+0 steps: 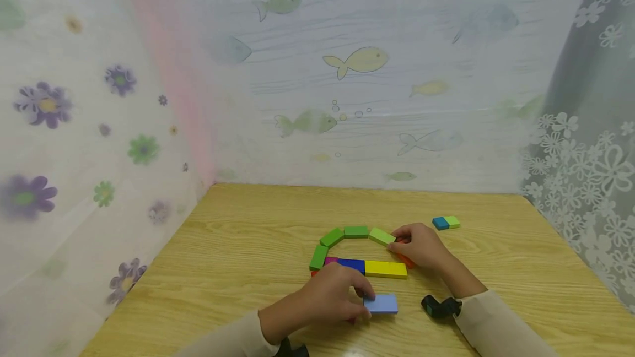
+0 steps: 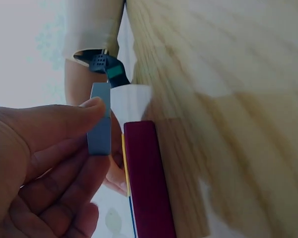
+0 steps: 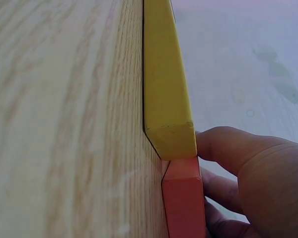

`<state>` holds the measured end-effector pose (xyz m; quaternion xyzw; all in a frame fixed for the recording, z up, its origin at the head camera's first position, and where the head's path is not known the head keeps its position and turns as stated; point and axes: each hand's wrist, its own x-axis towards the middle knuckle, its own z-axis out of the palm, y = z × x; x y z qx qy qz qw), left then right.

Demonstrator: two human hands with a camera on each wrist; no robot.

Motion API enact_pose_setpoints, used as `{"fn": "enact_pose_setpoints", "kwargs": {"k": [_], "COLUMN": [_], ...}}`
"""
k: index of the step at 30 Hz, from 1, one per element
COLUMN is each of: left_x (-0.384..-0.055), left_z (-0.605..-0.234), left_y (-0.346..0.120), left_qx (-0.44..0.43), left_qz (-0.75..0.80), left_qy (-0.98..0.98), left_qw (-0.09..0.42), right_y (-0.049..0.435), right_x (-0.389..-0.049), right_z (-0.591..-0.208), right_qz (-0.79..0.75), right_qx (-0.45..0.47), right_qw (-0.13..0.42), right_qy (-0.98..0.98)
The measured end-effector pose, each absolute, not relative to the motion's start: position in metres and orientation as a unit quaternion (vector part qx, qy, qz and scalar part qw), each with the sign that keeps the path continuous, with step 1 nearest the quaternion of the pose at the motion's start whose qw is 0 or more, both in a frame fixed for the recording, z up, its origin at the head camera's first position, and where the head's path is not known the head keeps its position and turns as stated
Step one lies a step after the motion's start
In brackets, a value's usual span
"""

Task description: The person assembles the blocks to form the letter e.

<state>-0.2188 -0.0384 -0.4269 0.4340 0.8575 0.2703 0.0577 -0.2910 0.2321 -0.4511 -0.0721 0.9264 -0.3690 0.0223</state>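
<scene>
My left hand (image 1: 331, 296) pinches a light blue block (image 1: 381, 304) between thumb and fingers. In the left wrist view, that block is held higher than a magenta block (image 2: 146, 178) lying on the table. At the right end of a curve of green blocks (image 1: 356, 232), my right hand (image 1: 421, 245) grips a red block (image 1: 408, 259), partly hidden by the fingers. Seen from the right wrist, the red block's end meets the corner of a yellow block (image 3: 166, 74), with the thumb close to that corner. A straight row of magenta, blue (image 1: 353, 266) and yellow blocks runs below the curve.
A teal block (image 1: 440, 223) and a lime block (image 1: 452, 222) lie side by side at the back right of the wooden table (image 1: 238, 236). Part of a red block (image 1: 314, 274) shows beside the left hand. Patterned curtains (image 1: 307, 81) stand behind and at both sides.
</scene>
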Motion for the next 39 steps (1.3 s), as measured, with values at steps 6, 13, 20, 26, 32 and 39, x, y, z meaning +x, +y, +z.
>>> {"fn": "enact_pose_setpoints", "kwargs": {"k": [6, 13, 20, 26, 32, 39], "left_x": [-0.2153, -0.2133, -0.2125, -0.2141, -0.2155, -0.2156], "left_z": [-0.4291, -0.4348, -0.4361, -0.4365, -0.4363, -0.4351], "left_y": [-0.0394, -0.0402, -0.0406, -0.041, -0.0419, -0.0429], "left_qx": [0.444, 0.443, 0.431, 0.438, 0.439, 0.436], "left_qz": [0.278, 0.266, 0.247, 0.223, 0.197, 0.194], "left_qy": [0.848, 0.852, 0.863, 0.867, 0.874, 0.876], "left_qw": [0.078, 0.077, 0.091, 0.079, 0.067, 0.075], "right_y": [0.2325, 0.2328, 0.2336, 0.2334, 0.2326, 0.2329], "right_x": [-0.2924, -0.2926, -0.2931, -0.2935, -0.293, -0.2925], "right_z": [-0.4528, -0.4532, -0.4544, -0.4558, -0.4553, -0.4552], "right_qz": [-0.368, -0.371, -0.369, -0.365, -0.363, -0.367], "right_qx": [-0.065, -0.069, -0.068, -0.065, -0.064, -0.066], "right_qw": [0.023, 0.023, 0.024, 0.024, 0.021, 0.019], "right_qy": [0.927, 0.926, 0.927, 0.928, 0.93, 0.928]}}
